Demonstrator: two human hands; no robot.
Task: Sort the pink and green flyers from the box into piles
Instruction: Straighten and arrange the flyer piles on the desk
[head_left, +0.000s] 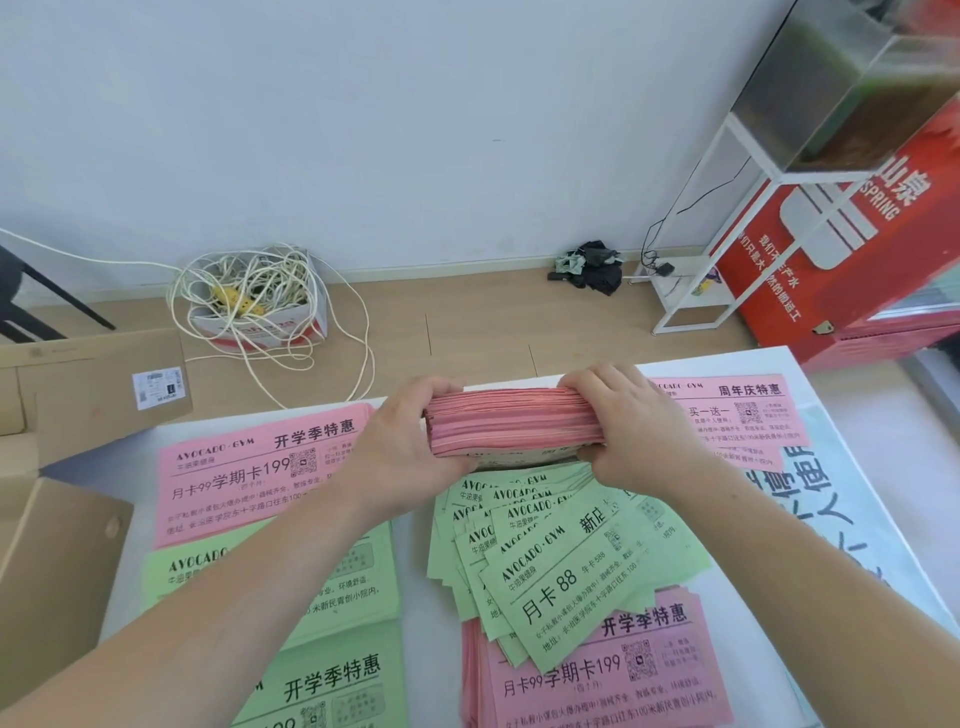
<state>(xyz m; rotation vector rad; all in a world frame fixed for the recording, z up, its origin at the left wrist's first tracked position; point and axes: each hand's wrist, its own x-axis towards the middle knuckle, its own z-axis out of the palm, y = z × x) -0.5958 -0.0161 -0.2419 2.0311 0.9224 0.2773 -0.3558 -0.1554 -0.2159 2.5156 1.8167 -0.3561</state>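
Fingers of your left hand (410, 441) and right hand (639, 431) grip either end of the pink flyer stack (511, 423), just beyond fanned green flyers (571, 561) on the worktop (434, 665).

The left grip (410, 441) is a bare hand with a bare wrist, and the left forearm (234, 597) is uncovered along all its visible length, down to the bottom left corner of the view. The right grip (634, 431) and the right forearm (805, 587) are bare in the same way, towards the bottom right corner. Knuckles show as low ridges on both; the nails cannot be made out.
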